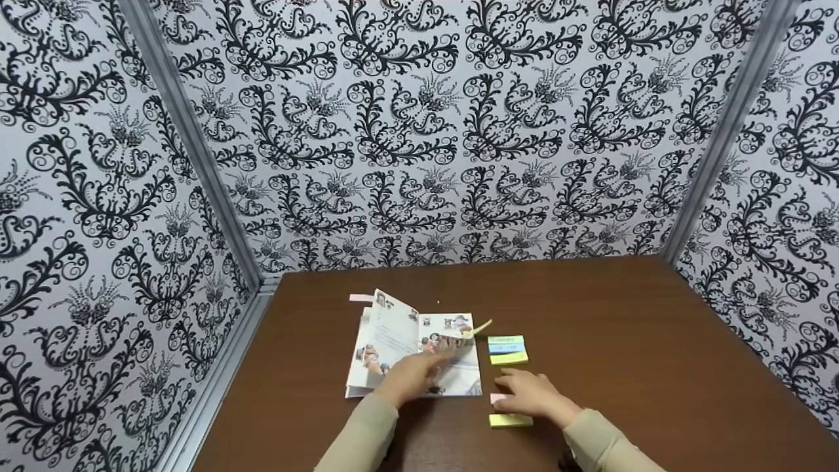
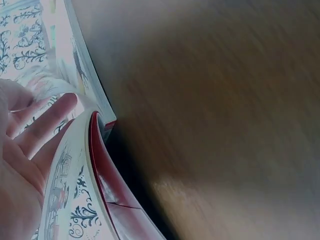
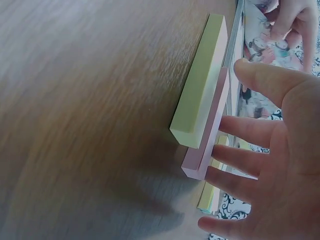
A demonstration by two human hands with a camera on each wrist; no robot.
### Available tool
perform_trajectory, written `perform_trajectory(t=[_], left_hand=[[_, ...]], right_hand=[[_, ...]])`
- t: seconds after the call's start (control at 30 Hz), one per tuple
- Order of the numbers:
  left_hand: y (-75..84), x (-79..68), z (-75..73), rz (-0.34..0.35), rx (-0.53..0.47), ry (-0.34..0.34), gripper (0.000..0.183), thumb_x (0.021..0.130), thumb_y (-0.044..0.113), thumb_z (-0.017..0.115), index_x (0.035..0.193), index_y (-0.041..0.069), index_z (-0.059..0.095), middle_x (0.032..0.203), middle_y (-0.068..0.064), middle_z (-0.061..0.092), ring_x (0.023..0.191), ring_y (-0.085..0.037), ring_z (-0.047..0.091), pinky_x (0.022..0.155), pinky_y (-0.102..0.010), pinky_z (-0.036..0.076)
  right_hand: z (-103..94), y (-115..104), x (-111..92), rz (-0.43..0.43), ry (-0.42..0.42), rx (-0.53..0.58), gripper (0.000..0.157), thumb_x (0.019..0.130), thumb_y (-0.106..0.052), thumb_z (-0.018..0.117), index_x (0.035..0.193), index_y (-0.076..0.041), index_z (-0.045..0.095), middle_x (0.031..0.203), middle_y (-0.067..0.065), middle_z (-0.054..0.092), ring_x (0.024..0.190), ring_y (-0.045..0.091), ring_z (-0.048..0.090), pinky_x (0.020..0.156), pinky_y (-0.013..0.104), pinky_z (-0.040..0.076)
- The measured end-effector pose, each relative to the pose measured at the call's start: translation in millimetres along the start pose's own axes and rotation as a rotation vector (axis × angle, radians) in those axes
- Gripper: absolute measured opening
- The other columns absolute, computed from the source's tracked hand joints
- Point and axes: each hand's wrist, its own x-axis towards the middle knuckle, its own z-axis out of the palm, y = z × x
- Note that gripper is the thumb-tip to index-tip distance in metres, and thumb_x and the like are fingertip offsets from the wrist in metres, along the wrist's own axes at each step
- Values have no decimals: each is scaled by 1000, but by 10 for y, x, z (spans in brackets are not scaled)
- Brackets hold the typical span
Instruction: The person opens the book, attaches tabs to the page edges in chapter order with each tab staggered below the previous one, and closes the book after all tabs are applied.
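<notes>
An illustrated book lies spread on the table, with one left-hand leaf standing up. My left hand reaches over it, fingers extended and touching a curved page; the fingertips are blurred. A yellow sticky flag juts from the right-hand page, and a pink flag sticks out at the upper left. Right of the book, my right hand hovers at a pink sticky-note pad, thumb and fingers spread around it. Closer to me is a yellow sticky-note pad.
Farther back, a group of green, blue and yellow sticky notes lies right of the book. The brown wooden table meets patterned walls with grey metal posts at the corners.
</notes>
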Motion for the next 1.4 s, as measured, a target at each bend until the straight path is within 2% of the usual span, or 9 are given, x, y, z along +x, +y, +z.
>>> perform_trajectory(t=[0.1,0.37,0.57,0.73,0.83,1.0,1.1,1.27,1.4], left_hand=[[9,-12,14,29,77,-55,36,89,23,69,125,22,67,108,4,70,95,-17,66,83,-33,53],[9,-14,43,111,248,-94,46,75,31,82,118,22,69,105,8,70,91,-11,65,79,-27,52],[-10,28,-32,107,220,-91,42,82,22,75,124,24,67,92,5,72,81,-16,67,73,-30,53],[-11,32,-56,68,172,-57,67,89,9,63,146,35,42,71,-3,66,59,-20,60,56,-33,51],[2,1,-37,61,155,-47,76,88,3,57,148,44,36,72,-2,64,56,-18,57,51,-30,47],[36,-42,1,137,289,-14,37,89,15,61,120,35,67,90,1,67,65,-17,62,55,-30,49],[45,-40,15,198,358,8,8,84,24,68,90,24,71,81,5,62,61,-16,58,53,-29,47],[35,-17,26,191,348,-5,9,74,20,74,80,24,69,74,8,59,57,-14,52,51,-27,43],[23,-1,15,146,307,-33,9,76,22,75,83,25,73,72,10,62,57,-14,54,53,-26,45]], right_hand=[[1,-4,-11,1,-2,-1,54,82,-35,69,122,1,65,133,23,54,119,41,53,85,70,36],[5,6,3,-2,-1,-8,52,84,-34,69,123,0,65,133,22,55,120,40,53,85,68,37],[-29,13,19,-5,6,-34,52,84,-35,69,122,-1,65,132,21,56,120,40,53,85,68,37],[-32,11,19,7,12,-36,50,82,-33,71,119,0,67,130,22,57,118,40,53,85,68,38],[-15,8,19,6,4,-39,50,81,-34,71,118,-1,67,130,22,57,118,41,53,85,68,38],[1,12,25,0,-6,-34,52,81,-35,70,119,0,67,131,23,56,119,42,52,84,71,37],[6,15,21,-1,-2,-34,52,81,-35,70,119,0,67,130,23,56,119,42,52,84,71,37],[15,17,13,-10,2,-28,51,82,-35,70,119,0,67,131,22,56,120,42,52,86,73,36],[7,29,12,-8,5,-33,51,81,-34,70,120,-1,67,131,22,56,120,42,52,85,72,37]])
